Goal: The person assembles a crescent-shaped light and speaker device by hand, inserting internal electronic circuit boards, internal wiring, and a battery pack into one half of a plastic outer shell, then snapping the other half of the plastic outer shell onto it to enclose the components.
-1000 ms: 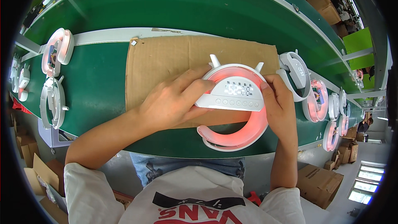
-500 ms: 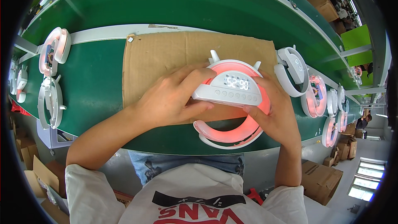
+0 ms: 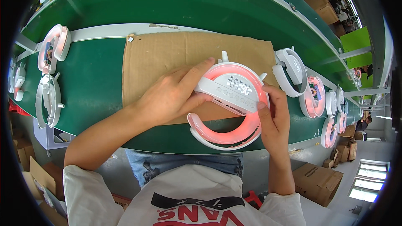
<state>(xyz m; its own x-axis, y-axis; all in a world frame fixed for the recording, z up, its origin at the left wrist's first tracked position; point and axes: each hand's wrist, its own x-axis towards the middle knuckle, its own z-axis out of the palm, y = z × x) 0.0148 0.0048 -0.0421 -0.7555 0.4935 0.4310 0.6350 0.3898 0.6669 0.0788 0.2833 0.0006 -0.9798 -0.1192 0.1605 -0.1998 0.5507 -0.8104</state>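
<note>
Between my hands is a white digital clock lamp (image 3: pixel 230 98), tilted with its right side lower. Its open ring glows pink, its half-round face shows lit digits, and a row of round buttons runs beneath. Two small prongs stick up from its top. My left hand (image 3: pixel 169 94) grips the left end of the clock face, thumb below and fingers over the top. On the other side my right hand (image 3: pixel 274 117) holds the ring at the face's right end, its thumb on the front. A brown cardboard sheet (image 3: pixel 161 58) lies on the green table beneath the lamp.
A similar white lamp (image 3: pixel 292 71) stands right of the cardboard, with a pink-lit, opened one (image 3: pixel 313 96) and several more beyond. At the left are an opened pink-lit lamp (image 3: pixel 54 48) and a white ring housing (image 3: pixel 48 100). A green panel (image 3: pixel 167 4) rises behind.
The clock lamp has turned clockwise, its right side dropping and its lower ring end swinging left and up. My right hand has shifted lower and left along with it.
</note>
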